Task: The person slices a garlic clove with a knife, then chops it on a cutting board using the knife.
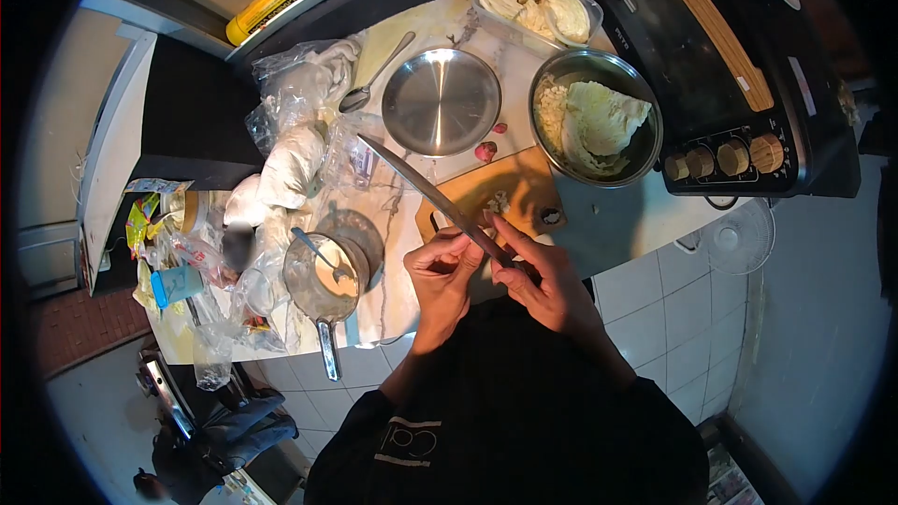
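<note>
My right hand (552,282) is closed around the handle of a kitchen knife (423,185), whose long blade points up and left. Close beside it, my left hand (440,282) is pinched near the blade; whatever small piece it holds is too hidden to name. Both hands are over the near edge of a wooden cutting board (533,173). Small whitish bits (499,200) lie on the board, with a dark-and-pale scrap (550,216) at its right. Just beyond the board is a reddish shallot (485,151), with a smaller red piece (499,128) near it.
A round steel plate (441,98) and a spoon (379,70) lie behind. To the right are a steel bowl (655,145) with a cabbage leaf, a plastic tub (591,14), and a toaster oven (702,103). A saucepan (295,271) and plastic bags (295,164) stand left.
</note>
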Action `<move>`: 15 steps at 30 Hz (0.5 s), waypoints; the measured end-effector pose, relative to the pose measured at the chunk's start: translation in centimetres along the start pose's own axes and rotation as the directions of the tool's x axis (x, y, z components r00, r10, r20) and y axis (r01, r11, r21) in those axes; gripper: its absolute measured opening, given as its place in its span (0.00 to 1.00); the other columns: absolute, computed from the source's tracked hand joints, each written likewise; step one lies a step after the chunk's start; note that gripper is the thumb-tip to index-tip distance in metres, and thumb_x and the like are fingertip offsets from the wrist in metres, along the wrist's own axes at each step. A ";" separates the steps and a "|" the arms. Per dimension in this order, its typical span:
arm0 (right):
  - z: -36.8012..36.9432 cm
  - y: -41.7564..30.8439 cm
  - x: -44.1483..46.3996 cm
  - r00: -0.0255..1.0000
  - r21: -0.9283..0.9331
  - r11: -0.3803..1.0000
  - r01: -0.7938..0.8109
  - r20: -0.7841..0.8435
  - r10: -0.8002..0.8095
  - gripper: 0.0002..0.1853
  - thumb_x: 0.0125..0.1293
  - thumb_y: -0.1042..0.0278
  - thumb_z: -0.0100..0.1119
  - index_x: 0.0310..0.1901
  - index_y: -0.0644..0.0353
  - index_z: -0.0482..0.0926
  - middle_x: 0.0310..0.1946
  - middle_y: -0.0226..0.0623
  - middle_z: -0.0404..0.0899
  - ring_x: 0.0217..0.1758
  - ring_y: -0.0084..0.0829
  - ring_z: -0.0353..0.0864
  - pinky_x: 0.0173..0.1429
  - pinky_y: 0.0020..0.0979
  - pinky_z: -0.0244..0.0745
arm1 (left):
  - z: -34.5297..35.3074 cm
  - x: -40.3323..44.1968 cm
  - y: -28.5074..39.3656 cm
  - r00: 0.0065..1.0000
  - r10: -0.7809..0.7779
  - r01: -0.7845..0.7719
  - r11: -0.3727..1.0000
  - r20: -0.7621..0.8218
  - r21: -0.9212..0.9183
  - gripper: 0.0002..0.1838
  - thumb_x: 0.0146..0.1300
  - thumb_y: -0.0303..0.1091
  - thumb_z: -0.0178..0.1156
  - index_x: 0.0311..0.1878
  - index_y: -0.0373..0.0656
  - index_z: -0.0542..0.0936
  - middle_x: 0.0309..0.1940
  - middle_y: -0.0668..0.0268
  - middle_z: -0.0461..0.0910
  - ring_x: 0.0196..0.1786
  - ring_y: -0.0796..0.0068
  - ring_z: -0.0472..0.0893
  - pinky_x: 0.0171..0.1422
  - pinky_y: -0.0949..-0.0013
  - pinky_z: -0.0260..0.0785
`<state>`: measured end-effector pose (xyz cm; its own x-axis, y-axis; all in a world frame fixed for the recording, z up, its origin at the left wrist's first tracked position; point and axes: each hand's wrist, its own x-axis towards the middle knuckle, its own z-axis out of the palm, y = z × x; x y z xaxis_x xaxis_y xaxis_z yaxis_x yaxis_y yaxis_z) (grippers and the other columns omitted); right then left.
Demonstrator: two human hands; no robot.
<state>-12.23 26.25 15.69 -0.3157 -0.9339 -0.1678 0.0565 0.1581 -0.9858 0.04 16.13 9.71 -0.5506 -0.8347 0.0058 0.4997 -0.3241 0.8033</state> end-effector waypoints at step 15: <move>-0.3 -1.0 0.0 0.998 -0.073 0.996 -0.043 0.036 0.046 0.30 0.71 0.71 0.58 0.72 0.66 0.62 0.50 0.56 0.79 0.51 0.46 0.83 0.56 0.34 0.73 | -1.3 0.1 0.1 0.997 0.052 -0.067 0.945 0.053 0.320 0.09 0.58 0.17 0.69 0.43 0.34 0.85 0.37 0.61 0.85 0.34 0.82 0.79 0.37 0.79 0.69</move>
<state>-12.60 26.20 16.63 -0.2785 -0.9366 -0.2126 0.0010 0.2211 -0.9753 0.96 15.43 9.00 -0.5584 -0.8257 0.0794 0.2952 -0.1084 0.9493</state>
